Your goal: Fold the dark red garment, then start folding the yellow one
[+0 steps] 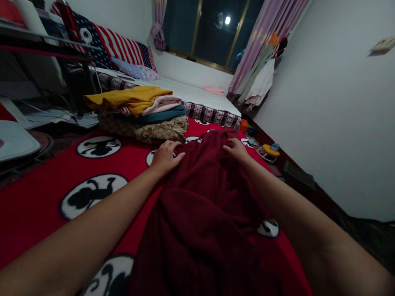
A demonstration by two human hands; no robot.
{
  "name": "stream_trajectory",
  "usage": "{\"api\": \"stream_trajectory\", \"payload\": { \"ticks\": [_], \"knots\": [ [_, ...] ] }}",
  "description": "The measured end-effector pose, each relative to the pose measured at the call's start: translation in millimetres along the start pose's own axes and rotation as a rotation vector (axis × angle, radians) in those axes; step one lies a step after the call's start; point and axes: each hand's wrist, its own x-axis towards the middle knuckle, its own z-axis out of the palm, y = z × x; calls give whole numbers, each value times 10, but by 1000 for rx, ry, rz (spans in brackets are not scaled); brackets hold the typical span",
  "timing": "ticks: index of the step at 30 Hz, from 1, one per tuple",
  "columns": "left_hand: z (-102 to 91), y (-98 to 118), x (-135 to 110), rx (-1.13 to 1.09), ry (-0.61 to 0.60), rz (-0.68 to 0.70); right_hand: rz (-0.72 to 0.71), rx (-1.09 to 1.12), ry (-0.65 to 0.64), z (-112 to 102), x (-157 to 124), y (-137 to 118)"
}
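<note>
A dark maroon garment (203, 205) lies rumpled on a red blanket (46, 193) printed with black-and-white round figures. My left hand (166, 156) rests on the garment's left edge, fingers curled onto the cloth. My right hand (236, 149) presses on the garment's far end, fingers bent into the fabric. Both forearms stretch forward over the blanket.
A stack of folded clothes (138, 113), yellow on top, sits just beyond my left hand. Behind it lies a white mattress (191, 96) with pillows. Toys (269, 151) lie on the floor at right by the white wall. Clothes (259, 82) hang near the window.
</note>
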Motion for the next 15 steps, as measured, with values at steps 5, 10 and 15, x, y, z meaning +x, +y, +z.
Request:
{"api": "stream_trajectory", "payload": {
  "ticks": [5,10,15],
  "knots": [
    [56,85,-69,237,-140,-53,187,-384,-282,-476,-654,431],
    [61,157,-113,299,-170,-12,298,-368,-410,-632,-1121,813],
    [70,147,-126,319,-171,-15,346,-278,-354,-829,-1278,1097]
  ]
}}
